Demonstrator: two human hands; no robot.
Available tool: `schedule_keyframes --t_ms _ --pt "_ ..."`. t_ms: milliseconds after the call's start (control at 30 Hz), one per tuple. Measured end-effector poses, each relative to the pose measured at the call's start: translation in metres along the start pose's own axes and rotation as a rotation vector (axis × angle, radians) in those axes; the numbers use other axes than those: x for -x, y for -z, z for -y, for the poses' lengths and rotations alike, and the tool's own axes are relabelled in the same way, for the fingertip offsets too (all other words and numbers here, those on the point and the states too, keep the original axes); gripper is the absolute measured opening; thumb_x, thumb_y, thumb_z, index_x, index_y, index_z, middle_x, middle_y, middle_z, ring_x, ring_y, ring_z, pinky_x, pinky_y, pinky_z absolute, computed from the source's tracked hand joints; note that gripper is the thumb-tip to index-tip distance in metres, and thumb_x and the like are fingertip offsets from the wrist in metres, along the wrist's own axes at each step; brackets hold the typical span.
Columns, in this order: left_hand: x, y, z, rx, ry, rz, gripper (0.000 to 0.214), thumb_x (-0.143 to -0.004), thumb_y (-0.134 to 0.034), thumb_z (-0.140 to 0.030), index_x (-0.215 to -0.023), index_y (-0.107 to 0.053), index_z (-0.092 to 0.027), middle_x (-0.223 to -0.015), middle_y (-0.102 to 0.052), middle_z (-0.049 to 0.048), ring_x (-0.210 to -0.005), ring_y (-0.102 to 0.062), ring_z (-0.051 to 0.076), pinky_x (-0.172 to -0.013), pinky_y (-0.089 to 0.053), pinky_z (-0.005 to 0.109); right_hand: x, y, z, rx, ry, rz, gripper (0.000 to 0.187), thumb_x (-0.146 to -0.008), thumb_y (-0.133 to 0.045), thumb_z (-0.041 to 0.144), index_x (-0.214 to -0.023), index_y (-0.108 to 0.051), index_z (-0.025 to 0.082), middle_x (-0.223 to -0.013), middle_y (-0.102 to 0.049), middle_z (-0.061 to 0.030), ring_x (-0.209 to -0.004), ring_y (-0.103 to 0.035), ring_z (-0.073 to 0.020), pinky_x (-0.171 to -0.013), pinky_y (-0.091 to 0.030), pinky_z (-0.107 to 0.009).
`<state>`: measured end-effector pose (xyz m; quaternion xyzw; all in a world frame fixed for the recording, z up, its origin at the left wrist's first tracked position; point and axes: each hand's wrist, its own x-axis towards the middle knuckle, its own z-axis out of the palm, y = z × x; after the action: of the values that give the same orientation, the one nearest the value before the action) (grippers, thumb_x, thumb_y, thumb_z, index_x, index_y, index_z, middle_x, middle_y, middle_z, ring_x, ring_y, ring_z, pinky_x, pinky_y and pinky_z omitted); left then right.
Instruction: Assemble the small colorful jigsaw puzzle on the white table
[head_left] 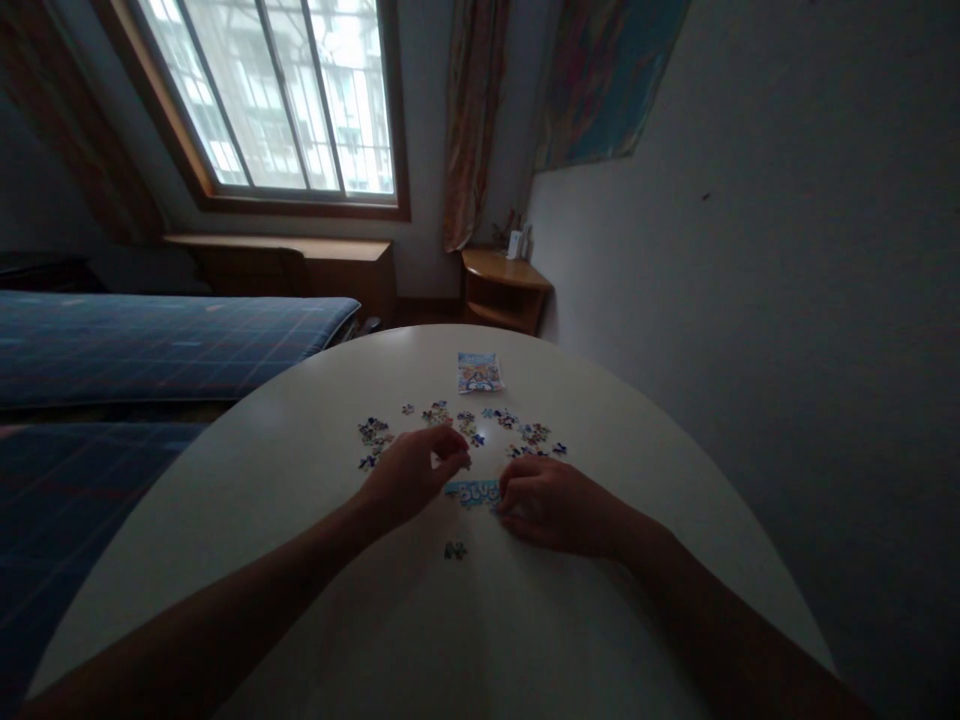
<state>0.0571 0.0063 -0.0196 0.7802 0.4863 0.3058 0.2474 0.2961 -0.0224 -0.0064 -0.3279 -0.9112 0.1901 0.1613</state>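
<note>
A joined strip of blue jigsaw puzzle pieces [474, 493] with pale lettering lies flat on the white round table [585, 620]. My left hand [416, 465] is just above its left end, thumb and forefinger pinching a small jigsaw puzzle piece [466, 462]. Over the strip's right end rests my right hand [551, 503], fingers curled and touching it; whatever lies under the fingertips is hidden. Nearer to me is a small dark cluster of pieces [455, 551]. Beyond both hands, several loose pieces [373, 431] spread in an arc.
A printed picture packet [480, 372] lies farther back on the table. To the left is a bed with a blue checked cover [165, 340]. A wooden corner shelf [506, 270] stands beyond the table, and a bare wall [787, 300] runs along the right.
</note>
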Motion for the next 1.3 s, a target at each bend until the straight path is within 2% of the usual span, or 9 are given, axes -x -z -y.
schedule_keyframes --t_ms 67,167,300,433,700,1033,1167,1300 --pt "0.013 -0.011 -0.002 0.110 0.030 -0.010 0.008 -0.087 -0.065 -0.027 -0.091 -0.070 -0.021 -0.084 -0.076 0.0003 -0.078 -0.070 0.017 -0.075 -0.052 0.028 0.000 0.001 0.001 0.007 -0.005 0.011 0.008 -0.082 -0.069 0.017 -0.089 -0.072 0.020 -0.098 -0.069 -0.0065 -0.087 -0.064 -0.0162 -0.080 -0.050 -0.029" --pt "0.024 -0.019 0.001 0.149 0.069 0.010 0.004 -0.085 -0.067 -0.023 -0.086 -0.070 -0.021 -0.083 -0.076 0.0001 -0.077 -0.070 0.017 -0.076 -0.053 0.029 0.000 0.002 0.002 0.024 -0.009 0.009 0.006 -0.083 -0.068 0.018 -0.087 -0.071 0.019 -0.098 -0.069 -0.0070 -0.085 -0.064 -0.0163 -0.079 -0.050 -0.029" --pt "0.030 -0.018 0.005 0.044 -0.003 0.012 0.005 -0.084 -0.068 -0.022 -0.081 -0.072 -0.023 -0.083 -0.075 0.0000 -0.082 -0.069 0.019 -0.086 -0.052 0.036 0.000 0.001 0.002 0.025 -0.009 0.001 0.004 -0.084 -0.067 0.019 -0.086 -0.071 0.019 -0.096 -0.069 -0.0066 -0.084 -0.064 -0.0159 -0.078 -0.050 -0.029" --pt "0.034 -0.017 0.007 -0.016 -0.072 0.000 0.011 -0.087 -0.066 -0.024 -0.093 -0.074 -0.026 -0.085 -0.075 0.0006 -0.084 -0.067 0.020 -0.086 -0.052 0.038 0.000 0.001 0.003 0.035 -0.009 0.008 0.004 -0.084 -0.068 0.020 -0.087 -0.071 0.020 -0.096 -0.069 -0.0062 -0.085 -0.064 -0.0161 -0.080 -0.050 -0.030" --pt "0.037 -0.019 0.003 -0.139 -0.021 0.045 0.007 -0.083 -0.074 -0.031 -0.085 -0.074 -0.025 -0.079 -0.074 0.0009 -0.079 -0.067 0.022 -0.080 -0.051 0.040 0.000 0.002 0.004 0.061 -0.037 0.026 0.004 -0.083 -0.069 0.021 -0.085 -0.072 0.019 -0.093 -0.068 -0.0054 -0.082 -0.063 -0.0154 -0.079 -0.049 -0.029" --pt "0.040 -0.019 -0.005 -0.338 -0.175 0.021 0.018 -0.084 -0.075 -0.040 -0.086 -0.070 -0.023 -0.076 -0.070 0.0010 -0.078 -0.063 0.022 -0.080 -0.048 0.040 0.000 0.003 0.006 0.058 -0.034 0.023 0.004 -0.083 -0.069 0.020 -0.085 -0.073 0.019 -0.092 -0.068 -0.0057 -0.080 -0.062 -0.0150 -0.077 -0.048 -0.028" --pt "0.042 -0.012 -0.001 -0.382 -0.292 0.013 0.011 -0.087 -0.073 -0.032 -0.092 -0.069 -0.023 -0.085 -0.071 0.0010 -0.084 -0.063 0.022 -0.080 -0.047 0.038 0.000 0.002 0.005 0.062 -0.026 0.013 0.003 -0.083 -0.070 0.020 -0.085 -0.073 0.019 -0.092 -0.068 -0.0056 -0.081 -0.063 -0.0154 -0.078 -0.048 -0.029" --pt "0.045 -0.006 0.002 -0.403 -0.435 0.078 0.013 -0.085 -0.074 -0.024 -0.097 -0.070 -0.024 -0.096 -0.071 0.0008 -0.090 -0.062 0.023 -0.082 -0.046 0.038 0.000 0.001 0.003 0.069 -0.018 0.014 0.004 -0.082 -0.070 0.020 -0.085 -0.073 0.019 -0.094 -0.069 -0.0054 -0.083 -0.063 -0.0158 -0.080 -0.048 -0.030"
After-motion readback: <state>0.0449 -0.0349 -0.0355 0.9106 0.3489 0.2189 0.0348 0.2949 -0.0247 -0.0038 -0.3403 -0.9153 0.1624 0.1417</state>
